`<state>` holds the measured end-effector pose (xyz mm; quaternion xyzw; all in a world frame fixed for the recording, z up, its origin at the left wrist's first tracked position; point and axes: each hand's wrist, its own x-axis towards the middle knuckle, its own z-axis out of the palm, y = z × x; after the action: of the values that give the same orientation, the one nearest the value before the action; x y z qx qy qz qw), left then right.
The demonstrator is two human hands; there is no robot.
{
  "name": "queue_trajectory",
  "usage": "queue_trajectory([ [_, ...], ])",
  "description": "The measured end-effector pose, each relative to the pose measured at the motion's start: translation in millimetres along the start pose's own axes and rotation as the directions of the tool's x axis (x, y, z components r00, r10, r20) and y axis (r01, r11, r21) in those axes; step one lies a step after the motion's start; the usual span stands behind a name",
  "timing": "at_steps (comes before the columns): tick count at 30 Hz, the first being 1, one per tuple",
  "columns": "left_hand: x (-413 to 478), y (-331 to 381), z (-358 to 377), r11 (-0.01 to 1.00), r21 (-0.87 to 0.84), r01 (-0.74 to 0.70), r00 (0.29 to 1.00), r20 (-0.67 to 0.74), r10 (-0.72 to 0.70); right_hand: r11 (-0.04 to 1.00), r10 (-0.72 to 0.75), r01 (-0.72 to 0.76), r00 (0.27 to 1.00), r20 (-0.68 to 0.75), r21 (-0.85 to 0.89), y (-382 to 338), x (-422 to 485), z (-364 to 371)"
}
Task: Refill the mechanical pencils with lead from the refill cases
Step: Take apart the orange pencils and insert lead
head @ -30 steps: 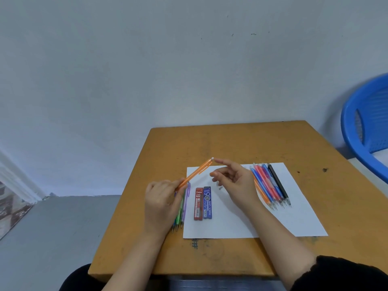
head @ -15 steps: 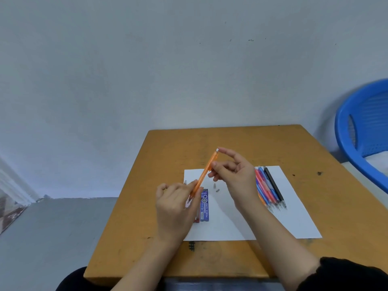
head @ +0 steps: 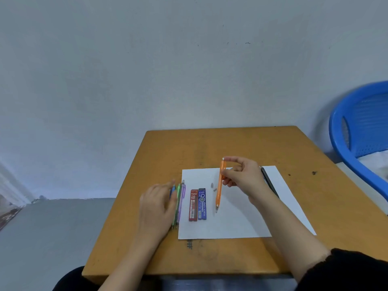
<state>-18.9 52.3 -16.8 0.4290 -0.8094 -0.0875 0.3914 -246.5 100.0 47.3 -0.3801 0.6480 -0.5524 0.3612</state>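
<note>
My right hand (head: 241, 175) pinches the upper end of an orange mechanical pencil (head: 219, 190), which hangs tip-down over the white paper sheet (head: 237, 223). My left hand (head: 158, 204) lies with straight fingers over a row of blue, green and purple pencils (head: 180, 198) at the sheet's left edge. A red lead refill case (head: 193, 205) and a blue lead refill case (head: 202, 204) lie side by side on the sheet. Two small grey caps (head: 213, 186) lie just right of the cases. A black pencil (head: 269, 182) shows behind my right hand; the other pencils there are hidden.
The wooden table (head: 210, 148) stands against a pale wall. A blue plastic chair (head: 361, 135) stands to the right of the table. Grey floor lies to the left.
My left hand let go of the orange pencil and moved left onto the pencil row. My right hand now holds the pencil alone, swung from slanted to nearly upright.
</note>
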Motion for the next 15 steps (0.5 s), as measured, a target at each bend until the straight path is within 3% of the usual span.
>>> queue_trajectory([
  [3, -1.1, -8.0, 3.5, 0.974, 0.090, 0.210, 0.973, 0.083, -0.217, 0.991, 0.077, -0.072, 0.996, 0.036, -0.112, 4.8, 1.3, -3.2],
  [5, -1.4, -7.5, 7.1, 0.955, 0.141, 0.262, 0.936, 0.202, -0.287, 0.979, 0.129, -0.119, 0.991, 0.047, -0.165, 7.8, 1.5, -3.3],
  [10, -1.9, 0.3, 10.6, 0.968, 0.167, 0.189, 0.901, 0.363, -0.239, 0.950, 0.210, -0.190, 0.976, 0.055, -0.249, 14.6, 0.7, -3.4],
  [15, -5.2, 2.2, 12.1, 0.977, 0.154, 0.149, 0.895, 0.399, -0.199, 0.921, 0.204, -0.180, 0.978, 0.033, -0.346, 22.6, 1.5, -2.9],
])
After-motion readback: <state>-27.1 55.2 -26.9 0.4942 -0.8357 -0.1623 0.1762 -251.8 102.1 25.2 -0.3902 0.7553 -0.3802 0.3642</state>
